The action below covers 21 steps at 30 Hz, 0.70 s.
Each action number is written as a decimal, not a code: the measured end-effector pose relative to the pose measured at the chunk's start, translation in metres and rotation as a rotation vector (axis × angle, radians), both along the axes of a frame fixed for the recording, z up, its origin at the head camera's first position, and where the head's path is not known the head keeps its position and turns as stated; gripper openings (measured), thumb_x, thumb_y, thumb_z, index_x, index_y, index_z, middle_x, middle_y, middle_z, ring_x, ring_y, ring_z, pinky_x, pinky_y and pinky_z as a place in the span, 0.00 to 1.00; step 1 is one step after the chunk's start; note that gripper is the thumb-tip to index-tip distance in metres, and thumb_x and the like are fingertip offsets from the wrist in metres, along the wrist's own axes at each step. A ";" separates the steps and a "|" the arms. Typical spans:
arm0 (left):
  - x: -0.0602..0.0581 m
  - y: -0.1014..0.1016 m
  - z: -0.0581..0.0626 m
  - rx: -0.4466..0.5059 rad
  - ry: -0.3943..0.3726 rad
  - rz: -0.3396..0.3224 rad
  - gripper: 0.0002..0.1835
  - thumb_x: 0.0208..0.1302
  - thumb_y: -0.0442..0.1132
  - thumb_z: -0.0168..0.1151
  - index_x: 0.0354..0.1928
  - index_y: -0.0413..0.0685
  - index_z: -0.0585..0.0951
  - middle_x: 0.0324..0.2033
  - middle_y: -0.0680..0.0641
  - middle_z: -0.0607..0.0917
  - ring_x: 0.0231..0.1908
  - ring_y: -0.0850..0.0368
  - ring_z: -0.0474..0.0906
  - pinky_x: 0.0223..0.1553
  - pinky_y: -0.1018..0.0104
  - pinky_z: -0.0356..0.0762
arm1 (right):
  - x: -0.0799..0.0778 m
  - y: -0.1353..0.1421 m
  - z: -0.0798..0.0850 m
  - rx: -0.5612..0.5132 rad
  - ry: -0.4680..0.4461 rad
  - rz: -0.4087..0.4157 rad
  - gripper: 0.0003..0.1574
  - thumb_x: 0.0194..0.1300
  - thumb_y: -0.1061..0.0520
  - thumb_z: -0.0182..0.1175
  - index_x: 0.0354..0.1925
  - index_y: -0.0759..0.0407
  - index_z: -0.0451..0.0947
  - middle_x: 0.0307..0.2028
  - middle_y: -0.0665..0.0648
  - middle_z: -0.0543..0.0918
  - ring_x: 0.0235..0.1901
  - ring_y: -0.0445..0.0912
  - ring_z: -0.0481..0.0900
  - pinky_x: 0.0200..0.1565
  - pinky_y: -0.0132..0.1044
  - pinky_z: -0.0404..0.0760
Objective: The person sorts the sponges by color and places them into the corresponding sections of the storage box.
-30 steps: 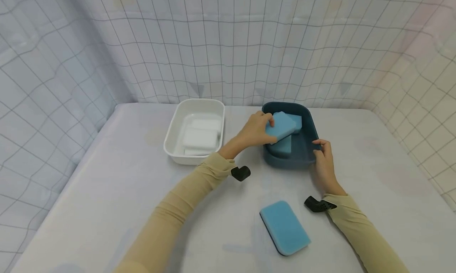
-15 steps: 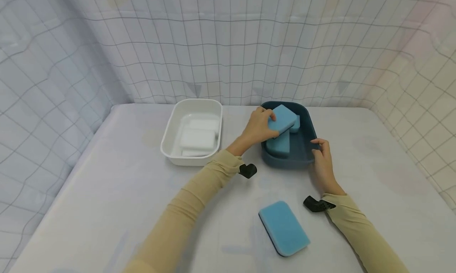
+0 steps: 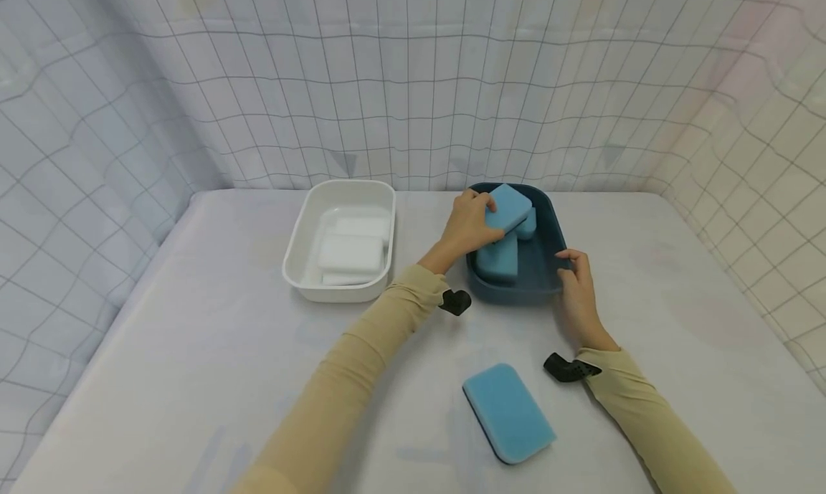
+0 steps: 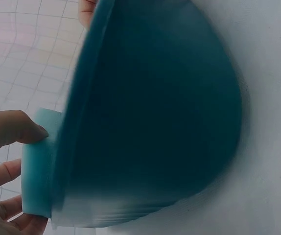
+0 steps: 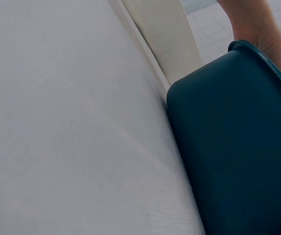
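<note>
My left hand [image 3: 470,223] pinches a blue sponge [image 3: 509,206] over the dark blue bin [image 3: 540,275], thumb on one edge and fingers on the other. In the left wrist view that sponge [image 4: 38,171] shows just above the bin's rim. Beneath it in the bin lie more blue sponges, one at the near left [image 3: 500,259] and one partly hidden farther back [image 3: 527,224]. At the bin's right side, my right hand [image 3: 578,297] holds the rim between thumb and fingers. The right wrist view shows the bin's outer wall [image 5: 238,142], with the right fingers out of sight.
Left of the dark bin stands a white bin [image 3: 303,264] with several white blocks [image 3: 350,254] inside. Nearer on the white tabletop [image 3: 193,379] lies another blue sponge [image 3: 508,413] with a dark underside. A gridded curtain [image 3: 413,85] hangs behind and at both sides.
The sponge in my left hand has moved slightly toward the back of the bin, uncovering more of the near-left sponge. The right hand keeps its hold. The whole view has shifted a little.
</note>
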State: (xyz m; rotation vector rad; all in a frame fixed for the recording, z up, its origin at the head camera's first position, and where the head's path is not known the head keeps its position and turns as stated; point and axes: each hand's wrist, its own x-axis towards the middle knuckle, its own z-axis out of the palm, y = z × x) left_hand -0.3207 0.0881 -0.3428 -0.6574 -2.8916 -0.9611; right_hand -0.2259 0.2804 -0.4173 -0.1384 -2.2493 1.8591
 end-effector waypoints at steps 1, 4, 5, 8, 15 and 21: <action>-0.001 0.001 -0.001 0.001 -0.002 0.005 0.21 0.54 0.44 0.66 0.49 0.45 0.75 0.54 0.41 0.72 0.55 0.48 0.67 0.52 0.61 0.75 | 0.000 0.000 0.000 0.006 -0.001 0.001 0.16 0.68 0.66 0.34 0.51 0.58 0.60 0.72 0.60 0.49 0.74 0.48 0.37 0.72 0.49 0.44; -0.002 0.004 -0.005 0.007 -0.005 0.010 0.20 0.55 0.42 0.66 0.49 0.44 0.75 0.54 0.41 0.71 0.54 0.48 0.67 0.52 0.62 0.75 | 0.001 0.002 0.000 0.004 0.000 0.000 0.16 0.68 0.66 0.33 0.52 0.60 0.59 0.72 0.60 0.48 0.74 0.48 0.38 0.71 0.49 0.45; -0.002 0.005 -0.006 0.006 -0.003 0.009 0.20 0.55 0.42 0.65 0.49 0.44 0.75 0.54 0.42 0.71 0.54 0.48 0.67 0.51 0.62 0.75 | 0.002 0.002 0.000 0.007 0.004 0.000 0.16 0.68 0.66 0.33 0.52 0.60 0.59 0.71 0.60 0.49 0.74 0.48 0.38 0.71 0.49 0.45; -0.004 0.008 -0.009 0.014 -0.002 0.004 0.19 0.56 0.40 0.65 0.50 0.44 0.75 0.53 0.42 0.70 0.53 0.48 0.66 0.51 0.63 0.74 | 0.002 0.003 0.000 0.001 0.009 -0.001 0.16 0.68 0.66 0.34 0.51 0.60 0.60 0.71 0.60 0.49 0.74 0.48 0.39 0.70 0.49 0.46; -0.007 0.013 -0.013 -0.025 0.023 0.031 0.18 0.58 0.38 0.62 0.51 0.45 0.74 0.55 0.42 0.68 0.52 0.48 0.64 0.47 0.63 0.74 | -0.001 0.003 -0.001 0.023 0.009 0.006 0.16 0.67 0.66 0.34 0.52 0.62 0.59 0.71 0.61 0.50 0.74 0.49 0.39 0.71 0.50 0.45; -0.011 0.014 -0.017 -0.075 0.046 0.040 0.19 0.59 0.37 0.61 0.52 0.45 0.74 0.57 0.41 0.66 0.54 0.47 0.63 0.49 0.62 0.73 | -0.002 0.003 -0.003 0.049 0.011 0.007 0.17 0.67 0.67 0.35 0.54 0.65 0.58 0.70 0.61 0.52 0.73 0.50 0.41 0.70 0.49 0.46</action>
